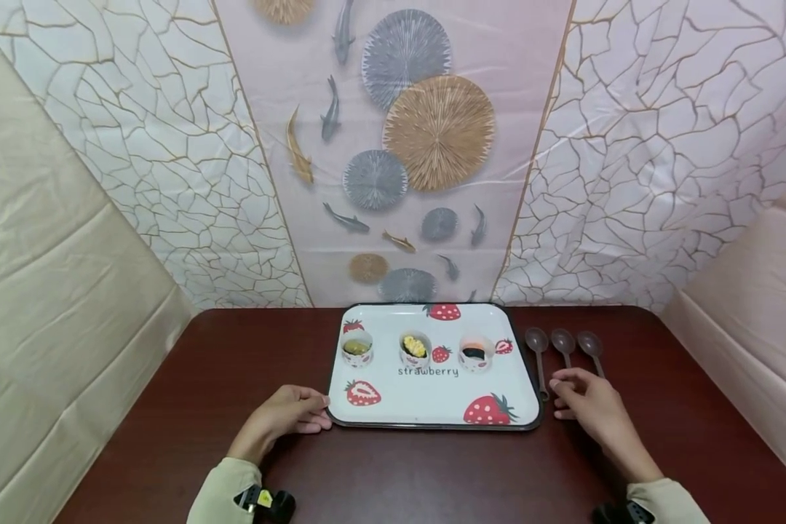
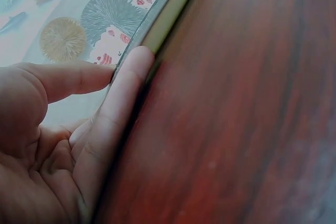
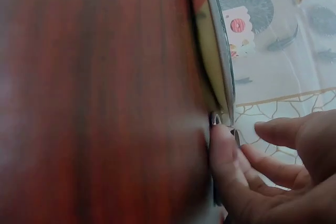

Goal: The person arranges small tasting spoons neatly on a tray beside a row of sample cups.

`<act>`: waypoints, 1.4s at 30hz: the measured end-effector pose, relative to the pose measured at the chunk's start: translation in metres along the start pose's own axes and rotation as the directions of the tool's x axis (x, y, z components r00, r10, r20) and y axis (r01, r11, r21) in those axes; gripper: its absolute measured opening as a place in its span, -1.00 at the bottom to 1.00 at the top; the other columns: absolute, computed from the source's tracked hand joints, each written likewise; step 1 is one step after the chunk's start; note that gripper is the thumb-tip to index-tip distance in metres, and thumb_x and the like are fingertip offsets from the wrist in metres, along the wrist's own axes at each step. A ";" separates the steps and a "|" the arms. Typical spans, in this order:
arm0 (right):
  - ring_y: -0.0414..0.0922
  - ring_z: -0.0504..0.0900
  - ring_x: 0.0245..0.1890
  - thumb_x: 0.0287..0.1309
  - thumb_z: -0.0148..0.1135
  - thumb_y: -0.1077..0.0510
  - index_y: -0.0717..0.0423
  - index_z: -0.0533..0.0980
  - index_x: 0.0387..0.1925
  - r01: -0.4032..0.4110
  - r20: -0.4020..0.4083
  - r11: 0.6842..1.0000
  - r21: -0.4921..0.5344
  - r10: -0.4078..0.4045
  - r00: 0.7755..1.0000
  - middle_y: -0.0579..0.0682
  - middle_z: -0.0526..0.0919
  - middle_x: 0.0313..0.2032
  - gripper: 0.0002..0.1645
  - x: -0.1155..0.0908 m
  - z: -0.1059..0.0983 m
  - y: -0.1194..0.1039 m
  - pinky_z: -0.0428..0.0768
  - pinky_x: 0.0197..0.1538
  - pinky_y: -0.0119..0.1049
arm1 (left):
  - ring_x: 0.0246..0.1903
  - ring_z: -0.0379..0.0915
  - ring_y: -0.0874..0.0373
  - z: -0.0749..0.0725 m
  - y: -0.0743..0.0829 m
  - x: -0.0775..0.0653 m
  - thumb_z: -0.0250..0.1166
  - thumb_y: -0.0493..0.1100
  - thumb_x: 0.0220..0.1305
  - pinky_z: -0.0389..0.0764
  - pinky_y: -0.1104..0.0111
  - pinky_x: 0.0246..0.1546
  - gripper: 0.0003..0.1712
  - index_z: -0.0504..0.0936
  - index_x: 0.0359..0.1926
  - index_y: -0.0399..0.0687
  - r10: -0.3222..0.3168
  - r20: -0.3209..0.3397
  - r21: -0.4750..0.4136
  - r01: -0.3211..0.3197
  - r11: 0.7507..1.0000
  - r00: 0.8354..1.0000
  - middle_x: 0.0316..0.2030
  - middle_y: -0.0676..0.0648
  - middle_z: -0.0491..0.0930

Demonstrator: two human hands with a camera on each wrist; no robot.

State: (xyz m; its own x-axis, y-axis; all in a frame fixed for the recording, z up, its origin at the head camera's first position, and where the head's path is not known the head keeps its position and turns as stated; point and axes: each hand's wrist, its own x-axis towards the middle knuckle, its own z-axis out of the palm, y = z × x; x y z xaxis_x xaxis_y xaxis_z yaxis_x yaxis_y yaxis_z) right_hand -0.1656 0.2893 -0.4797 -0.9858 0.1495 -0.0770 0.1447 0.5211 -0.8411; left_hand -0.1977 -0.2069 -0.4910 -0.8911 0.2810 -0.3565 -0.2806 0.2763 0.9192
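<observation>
A white strawberry-print tray with a dark rim lies on the table. My left hand pinches its left edge, thumb on the rim and a finger along the side in the left wrist view. Three small printed cups stand on it: the left cup holds something greenish, the middle cup yellow pieces, the right cup something dark. My right hand, fingers loosely bent and apart, is by the handles of three spoons, covering part of the middle spoon. Whether it touches a handle is unclear.
The left spoon lies close beside the tray's right edge, and the right spoon is farther out. A dark red-brown table carries everything. Behind it hangs a patterned cloth; beige cloth flanks the sides.
</observation>
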 end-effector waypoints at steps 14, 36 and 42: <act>-0.12 0.74 -0.57 0.49 0.24 0.06 0.45 0.64 -0.02 -0.029 -0.043 0.982 -0.189 0.021 0.999 0.09 0.75 -0.41 -0.56 0.014 0.005 -0.009 0.72 -0.42 -0.24 | -0.37 0.75 0.23 -0.005 0.000 0.001 0.20 -0.22 0.55 0.76 0.47 -0.31 -0.71 0.62 -0.02 -0.46 0.000 0.067 -0.033 0.002 0.999 0.998 -0.39 -0.10 0.77; -0.12 0.70 -0.60 0.47 0.14 0.17 0.36 0.66 -0.08 -0.063 0.003 0.959 -0.278 0.067 0.998 0.25 0.75 -0.16 -0.70 0.016 0.014 -0.014 0.59 -0.46 -0.21 | -0.36 0.74 0.23 -0.002 -0.007 0.000 0.19 -0.23 0.57 0.76 0.45 -0.28 -0.71 0.58 0.00 -0.48 0.026 0.043 -0.050 -0.024 0.998 0.999 -0.38 -0.08 0.75; -0.12 0.65 -0.63 0.49 0.15 0.16 0.34 0.66 -0.11 -0.046 0.004 0.965 -0.258 0.049 0.999 0.16 0.72 -0.31 -0.71 0.017 0.014 -0.014 0.57 -0.49 -0.21 | -0.37 0.74 0.23 -0.001 -0.006 0.001 0.17 -0.23 0.57 0.76 0.45 -0.30 -0.72 0.60 -0.02 -0.47 0.037 0.035 -0.038 -0.036 0.999 0.999 -0.39 -0.08 0.75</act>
State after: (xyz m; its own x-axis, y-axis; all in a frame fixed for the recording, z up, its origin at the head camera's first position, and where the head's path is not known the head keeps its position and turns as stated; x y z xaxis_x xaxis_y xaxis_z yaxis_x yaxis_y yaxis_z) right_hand -0.1856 0.2729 -0.4765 -0.9779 0.1711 -0.1204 0.2073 0.7130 -0.6698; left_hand -0.1969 -0.2098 -0.4968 -0.8881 0.3227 -0.3274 -0.2616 0.2311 0.9371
